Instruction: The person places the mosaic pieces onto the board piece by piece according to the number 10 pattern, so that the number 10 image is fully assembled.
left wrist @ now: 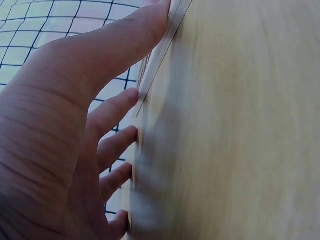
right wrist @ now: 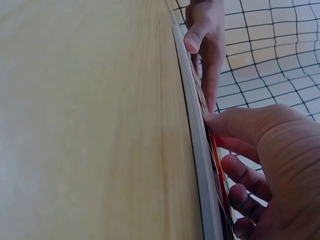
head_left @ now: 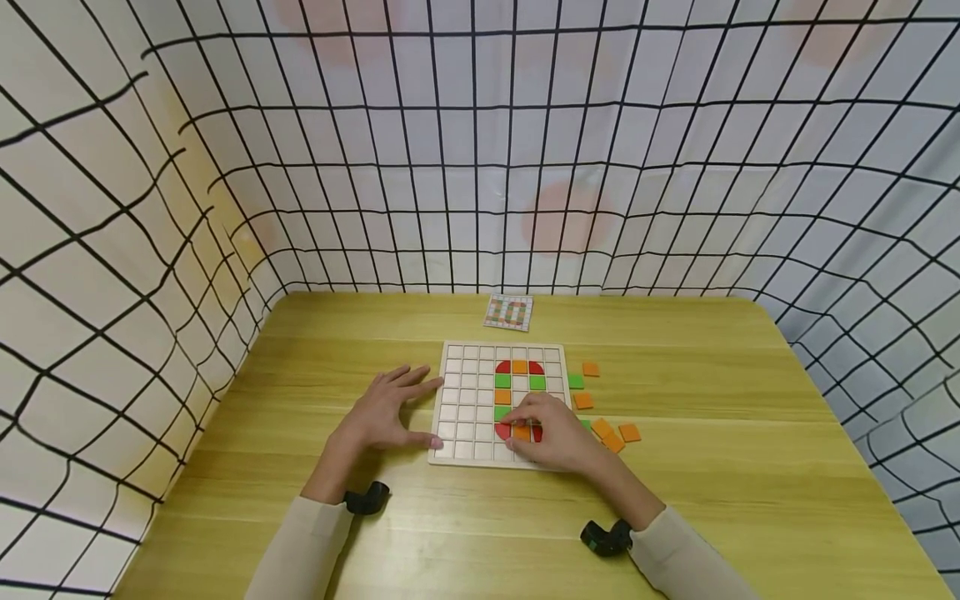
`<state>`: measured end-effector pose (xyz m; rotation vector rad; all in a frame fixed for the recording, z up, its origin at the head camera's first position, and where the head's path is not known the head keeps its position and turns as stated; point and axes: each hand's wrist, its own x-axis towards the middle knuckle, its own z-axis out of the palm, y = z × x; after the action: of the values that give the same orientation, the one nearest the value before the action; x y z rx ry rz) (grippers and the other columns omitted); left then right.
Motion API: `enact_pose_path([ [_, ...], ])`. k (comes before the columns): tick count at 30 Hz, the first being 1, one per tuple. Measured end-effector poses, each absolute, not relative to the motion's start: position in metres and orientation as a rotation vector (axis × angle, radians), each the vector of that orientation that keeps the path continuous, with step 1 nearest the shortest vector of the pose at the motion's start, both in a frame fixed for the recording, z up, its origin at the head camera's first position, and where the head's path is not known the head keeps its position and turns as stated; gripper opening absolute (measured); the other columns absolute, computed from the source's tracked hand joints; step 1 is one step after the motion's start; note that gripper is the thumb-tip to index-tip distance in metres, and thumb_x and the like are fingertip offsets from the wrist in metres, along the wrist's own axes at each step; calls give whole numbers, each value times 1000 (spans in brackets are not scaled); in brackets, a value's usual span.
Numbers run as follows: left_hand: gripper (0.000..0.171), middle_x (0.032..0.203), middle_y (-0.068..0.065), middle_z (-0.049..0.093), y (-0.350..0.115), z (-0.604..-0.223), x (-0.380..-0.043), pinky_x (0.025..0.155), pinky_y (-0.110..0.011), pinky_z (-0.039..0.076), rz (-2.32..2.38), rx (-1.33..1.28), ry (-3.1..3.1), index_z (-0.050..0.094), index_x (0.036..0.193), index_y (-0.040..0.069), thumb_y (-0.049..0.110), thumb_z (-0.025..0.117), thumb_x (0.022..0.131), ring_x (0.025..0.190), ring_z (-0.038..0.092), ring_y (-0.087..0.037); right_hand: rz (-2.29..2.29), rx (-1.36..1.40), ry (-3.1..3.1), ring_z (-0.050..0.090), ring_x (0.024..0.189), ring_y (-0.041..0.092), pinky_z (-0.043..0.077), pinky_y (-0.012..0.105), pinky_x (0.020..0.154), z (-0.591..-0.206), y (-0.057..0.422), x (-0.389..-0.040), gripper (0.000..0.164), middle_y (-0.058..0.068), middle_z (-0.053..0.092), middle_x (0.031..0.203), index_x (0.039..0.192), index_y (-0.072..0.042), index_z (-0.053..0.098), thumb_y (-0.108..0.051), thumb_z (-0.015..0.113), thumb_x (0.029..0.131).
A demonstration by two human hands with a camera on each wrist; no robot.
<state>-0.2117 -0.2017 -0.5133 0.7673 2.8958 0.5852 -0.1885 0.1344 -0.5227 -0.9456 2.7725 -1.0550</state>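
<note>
A white gridded board (head_left: 462, 408) lies on the table, with red rounded-corner tiles, orange squares and green squares forming a ring on its right half. My right hand (head_left: 553, 432) is over the lower right of the board, curled, with thumb and index finger pinching a red rounded-corner tile (head_left: 502, 431) at the ring's lower left. Part of the ring is hidden under this hand. My left hand (head_left: 382, 410) is spread at the board's left side, fingers straight, thumb and index fingertip at the edge. In the left wrist view the thumb (left wrist: 115, 45) meets the board's edge.
A small pattern card (head_left: 509, 312) lies behind the board. Loose orange tiles (head_left: 629, 432) and a green tile (head_left: 575, 381) are scattered along the board's right side. Black-grid netting (head_left: 480, 167) with white cloth behind it encloses the table's back and sides.
</note>
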Motion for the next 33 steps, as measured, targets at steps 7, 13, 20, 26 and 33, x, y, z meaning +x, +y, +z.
enact_pose_path([
  [7, 102, 168, -7, 34, -201, -511, -213, 123, -72, 15, 598, 759, 2891, 46, 157, 31, 75, 78, 70, 156, 26, -44, -1060, -930, 2776, 58, 101, 12, 50, 37, 87, -524, 136, -190, 24, -9, 68, 107, 111, -24, 80, -31, 79, 88],
  [13, 103, 168, -7, 34, -200, -510, -213, 123, -72, 14, 607, 759, 2886, 45, 157, 31, 74, 79, 70, 156, 25, -44, -1120, -880, 2745, 58, 96, 14, 50, 36, 84, -518, 142, -192, 23, -8, 67, 100, 111, -23, 79, -28, 80, 89],
  [20, 103, 168, -7, 33, -199, -511, -212, 123, -71, 14, 606, 755, 2876, 45, 157, 32, 76, 78, 70, 156, 25, -43, -1163, -793, 2785, 58, 88, 20, 49, 34, 77, -508, 172, -205, 27, 0, 68, 99, 116, -15, 78, -24, 80, 91],
  [26, 103, 169, -6, 32, -200, -514, -211, 124, -71, 14, 608, 750, 2878, 45, 157, 33, 77, 77, 70, 157, 24, -42, -1158, -661, 2857, 56, 91, 22, 49, 35, 80, -503, 209, -220, 26, 0, 65, 95, 117, -13, 78, -22, 79, 92],
  [33, 102, 168, -6, 34, -202, -514, -211, 123, -72, 15, 613, 752, 2886, 46, 156, 33, 76, 78, 70, 156, 25, -43, -1112, -600, 2913, 56, 94, 23, 47, 37, 81, -506, 242, -239, 31, 3, 67, 100, 120, -10, 76, -27, 78, 93],
])
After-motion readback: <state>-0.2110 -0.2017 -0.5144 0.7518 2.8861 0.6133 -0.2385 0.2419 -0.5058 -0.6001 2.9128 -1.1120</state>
